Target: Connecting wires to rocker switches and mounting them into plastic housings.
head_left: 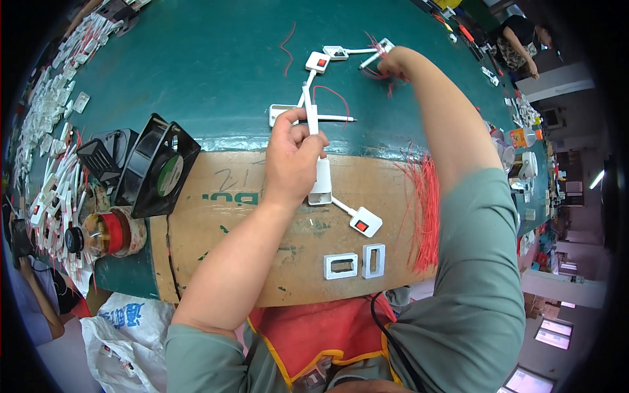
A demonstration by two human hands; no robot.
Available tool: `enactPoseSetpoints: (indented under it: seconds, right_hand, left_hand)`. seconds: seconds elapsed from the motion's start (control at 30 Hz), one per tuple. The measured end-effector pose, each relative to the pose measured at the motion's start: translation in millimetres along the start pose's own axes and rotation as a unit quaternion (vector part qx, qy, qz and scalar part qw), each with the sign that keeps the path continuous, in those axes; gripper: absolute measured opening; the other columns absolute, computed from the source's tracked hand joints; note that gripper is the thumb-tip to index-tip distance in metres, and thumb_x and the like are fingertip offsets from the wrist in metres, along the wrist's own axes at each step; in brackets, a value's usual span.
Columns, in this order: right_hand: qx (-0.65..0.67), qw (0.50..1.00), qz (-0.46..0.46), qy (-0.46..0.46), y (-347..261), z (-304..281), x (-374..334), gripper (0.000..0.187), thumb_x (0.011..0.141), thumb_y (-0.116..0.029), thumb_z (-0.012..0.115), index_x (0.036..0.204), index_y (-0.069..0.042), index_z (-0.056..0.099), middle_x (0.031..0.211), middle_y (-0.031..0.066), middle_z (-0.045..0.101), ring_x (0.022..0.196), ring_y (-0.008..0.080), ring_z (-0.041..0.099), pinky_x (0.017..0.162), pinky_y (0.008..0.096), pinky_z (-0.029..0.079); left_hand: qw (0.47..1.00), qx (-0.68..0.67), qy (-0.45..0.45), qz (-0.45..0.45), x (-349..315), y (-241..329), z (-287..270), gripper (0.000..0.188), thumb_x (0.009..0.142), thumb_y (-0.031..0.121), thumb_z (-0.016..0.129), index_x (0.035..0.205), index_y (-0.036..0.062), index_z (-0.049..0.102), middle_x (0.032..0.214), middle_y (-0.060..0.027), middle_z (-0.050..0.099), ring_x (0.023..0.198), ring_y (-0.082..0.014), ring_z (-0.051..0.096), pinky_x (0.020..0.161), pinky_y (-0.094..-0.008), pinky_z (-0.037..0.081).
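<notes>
My left hand (290, 160) is closed round a slim white plastic housing (312, 119), held upright. Below that hand, an open-ended white casing (320, 183) joins by a white cable to a small box with a red rocker switch (365, 223). Beyond my left fingers lie a shallow white tray-like shell (282, 115), a white cable (335, 118) and a second red-switch box (318, 63). My right hand (397, 64) reaches far to the right, its fingers curled among thin red wires (376, 46) beside a white piece (385, 45). What its fingertips grip is hidden.
A cardboard sheet (223, 249) covers the green table's near edge. Two rectangular grey-white frames (341, 266) and a red wire bundle (422, 216) lie on it. Left stand a black fan (160, 173), a jar (108, 232) and piled white parts. Another person (517, 42) is at far right.
</notes>
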State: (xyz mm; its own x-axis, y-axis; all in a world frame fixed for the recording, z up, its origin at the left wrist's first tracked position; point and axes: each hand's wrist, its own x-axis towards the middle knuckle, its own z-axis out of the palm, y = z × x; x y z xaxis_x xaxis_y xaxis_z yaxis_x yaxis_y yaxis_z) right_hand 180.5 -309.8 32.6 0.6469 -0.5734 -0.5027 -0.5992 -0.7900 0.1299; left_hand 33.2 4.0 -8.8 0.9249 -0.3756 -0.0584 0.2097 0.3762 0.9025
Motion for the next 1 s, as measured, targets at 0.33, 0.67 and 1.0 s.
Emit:
enactPoseSetpoints:
  seconds: [0.33, 0.67, 1.0]
  right_hand:
    - [0.377, 0.892, -0.241, 0.059, 31.2, -67.5, -109.3, 0.015, 0.079, -0.024, 0.066, 0.080, -0.010, 0.063, 0.059, -0.0054, 0.044, 0.045, 0.0046, 0.031, 0.041, 0.0222, 0.021]
    - [0.322, 0.894, -0.282, 0.133, -117.8, -15.5, -79.1, 0.023, 0.078, -0.030, 0.068, 0.078, -0.007, 0.065, 0.056, -0.0015, 0.047, 0.046, 0.0099, 0.034, 0.043, 0.0286, 0.027]
    - [-0.048, 0.952, -0.247, 0.173, -169.9, 7.2, -69.2, 0.036, 0.074, -0.035, 0.066, 0.076, 0.000, 0.069, 0.069, 0.0163, 0.066, 0.062, 0.0286, 0.066, 0.059, 0.0400, 0.053]
  left_hand:
    - [1.000, 0.004, -0.003, 0.014, 1.6, 0.1, 4.6, 0.037, 0.083, 0.001, 0.052, 0.118, -0.0023, 0.041, 0.082, -0.0097, 0.062, 0.069, -0.0117, 0.057, 0.060, -0.0251, 0.047]
    - [1.000, -0.015, -0.001, 0.015, 0.8, -0.8, 3.9, 0.036, 0.082, 0.001, 0.052, 0.116, -0.0018, 0.042, 0.080, -0.0088, 0.062, 0.066, -0.0116, 0.056, 0.060, -0.0253, 0.046]
    - [0.999, -0.021, 0.024, 0.022, 4.5, -4.3, 5.7, 0.037, 0.080, 0.003, 0.056, 0.115, -0.0032, 0.046, 0.073, -0.0044, 0.060, 0.065, -0.0085, 0.053, 0.060, -0.0247, 0.043]
